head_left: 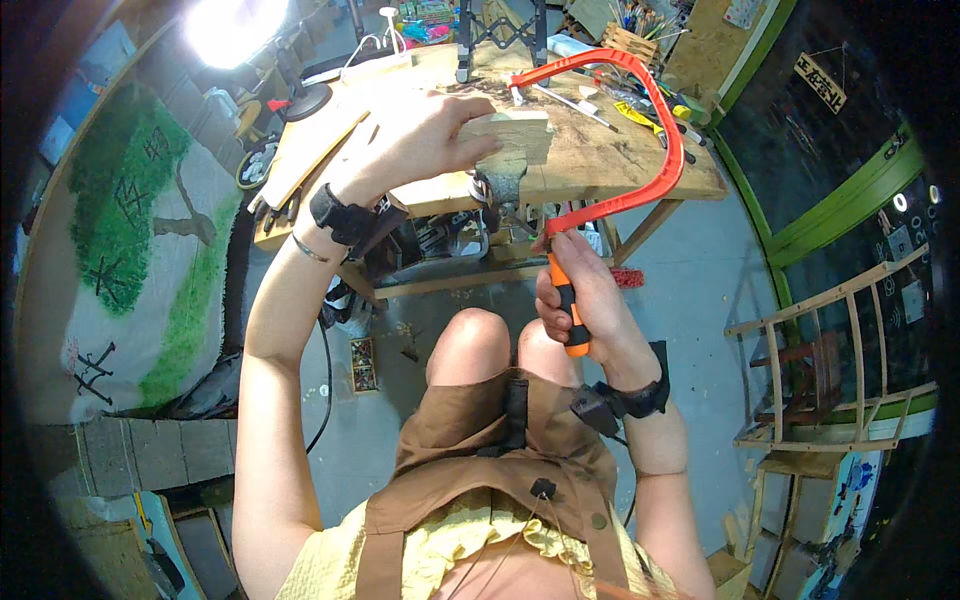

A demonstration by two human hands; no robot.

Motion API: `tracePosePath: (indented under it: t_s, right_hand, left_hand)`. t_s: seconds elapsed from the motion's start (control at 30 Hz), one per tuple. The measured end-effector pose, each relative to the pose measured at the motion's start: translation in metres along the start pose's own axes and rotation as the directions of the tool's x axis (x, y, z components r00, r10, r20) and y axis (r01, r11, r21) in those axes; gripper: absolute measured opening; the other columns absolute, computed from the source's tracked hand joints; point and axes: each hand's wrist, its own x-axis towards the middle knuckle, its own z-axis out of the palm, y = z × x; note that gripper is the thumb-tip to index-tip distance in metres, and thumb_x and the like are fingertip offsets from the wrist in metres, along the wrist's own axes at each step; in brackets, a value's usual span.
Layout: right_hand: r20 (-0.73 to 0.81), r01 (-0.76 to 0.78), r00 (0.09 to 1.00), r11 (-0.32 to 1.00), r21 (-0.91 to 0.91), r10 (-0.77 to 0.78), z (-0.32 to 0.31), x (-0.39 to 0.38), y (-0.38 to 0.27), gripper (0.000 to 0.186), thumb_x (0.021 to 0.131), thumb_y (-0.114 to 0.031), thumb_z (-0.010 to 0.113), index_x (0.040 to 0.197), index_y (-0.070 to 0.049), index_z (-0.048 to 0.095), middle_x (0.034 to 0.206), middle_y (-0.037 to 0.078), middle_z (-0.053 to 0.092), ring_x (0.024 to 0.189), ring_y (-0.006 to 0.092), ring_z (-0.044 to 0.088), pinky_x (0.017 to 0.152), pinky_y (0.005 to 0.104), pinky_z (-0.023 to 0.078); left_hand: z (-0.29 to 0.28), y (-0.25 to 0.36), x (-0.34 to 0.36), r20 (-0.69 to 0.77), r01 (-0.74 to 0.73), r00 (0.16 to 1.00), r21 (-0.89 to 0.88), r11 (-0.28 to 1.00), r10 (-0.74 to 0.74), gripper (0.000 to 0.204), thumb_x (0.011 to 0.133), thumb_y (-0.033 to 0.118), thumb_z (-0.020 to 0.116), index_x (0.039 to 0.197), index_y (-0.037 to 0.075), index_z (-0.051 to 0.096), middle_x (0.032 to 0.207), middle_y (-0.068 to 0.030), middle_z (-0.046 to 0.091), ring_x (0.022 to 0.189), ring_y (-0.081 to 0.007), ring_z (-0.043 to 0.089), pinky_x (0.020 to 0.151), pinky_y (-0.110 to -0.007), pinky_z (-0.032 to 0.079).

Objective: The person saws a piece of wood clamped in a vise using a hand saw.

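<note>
From my station: nearest is the brown apron (500, 440), no writing legible on it. Right hand (590, 290) closed round the orange-and-black handle of a red-framed saw (672, 150), which I see over the bench's front edge; blade too thin to make out. Left hand (425, 140): fingers on the left end of a pale wood block (525, 140); I cannot tell whether they close round it. Block lies at the front of the wooden workbench (610, 175), inside the saw's bow.

Writing: dark brushed characters on the green-painted panel (130, 260), left; a yellow packet (640, 116) near the saw bow, print too small for me; dark characters on the hanging sign (820, 82), far right.

Obstructions: black folding stand (500, 45) behind the block; loose tools crowd the bench's right end. Bright lamp (235, 25) glares, far left.
</note>
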Motion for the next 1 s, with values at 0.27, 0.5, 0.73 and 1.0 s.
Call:
tracePosePath:
  t_s: [0.27,0.5,0.73,1.0]
  right_hand:
    - [-0.016,0.024,1.000,1.000,0.011,-0.023,0.009,0.010,0.002,0.023,0.092,-0.034,0.038,0.094,-0.012,0.041,0.054,0.001,0.041,0.038,0.0091,0.037,0.034,0.0222,0.029]
    - [0.000,0.078,0.997,0.995,0.054,-0.079,0.004,0.019,-0.007,0.029,0.092,-0.040,0.035,0.095,-0.012,0.042,0.054,-0.001,0.036,0.035,0.0057,0.031,0.032,0.0197,0.025]
    - [0.045,0.078,0.996,0.995,0.069,-0.081,0.005,0.002,0.008,0.024,0.093,-0.035,0.036,0.098,-0.012,0.041,0.051,0.000,0.038,0.034,0.0087,0.034,0.030,0.0225,0.026]
    - [0.009,0.036,0.999,0.995,0.091,-0.037,0.003,-0.007,0.012,0.028,0.093,-0.038,0.033,0.099,-0.012,0.040,0.049,0.000,0.037,0.031,0.0081,0.031,0.030,0.0215,0.024]
  left_hand:
    - [0.017,-0.032,-0.012,-0.107,-0.059,0.992,0.032,0.998,0.062,0.044,0.074,0.034,0.063,0.103,0.002,0.059,0.076,-0.0161,0.061,0.070,-0.0216,0.061,0.061,-0.032,0.046]
    - [0.000,0.016,0.025,0.156,0.002,0.987,0.134,0.991,-0.023,0.027,0.068,0.026,0.066,0.084,0.005,0.062,0.076,-0.0144,0.061,0.073,-0.0287,0.060,0.064,-0.037,0.046]
    - [0.012,0.005,0.023,0.083,0.042,0.995,0.063,0.997,-0.047,0.022,0.064,0.021,0.064,0.078,0.003,0.063,0.062,-0.0133,0.059,0.060,-0.0262,0.060,0.056,-0.034,0.047]
    - [0.008,0.006,0.023,0.129,0.037,0.991,0.034,0.999,-0.041,0.023,0.062,0.017,0.059,0.075,-0.001,0.061,0.065,-0.0184,0.059,0.062,-0.0306,0.060,0.059,-0.037,0.048]
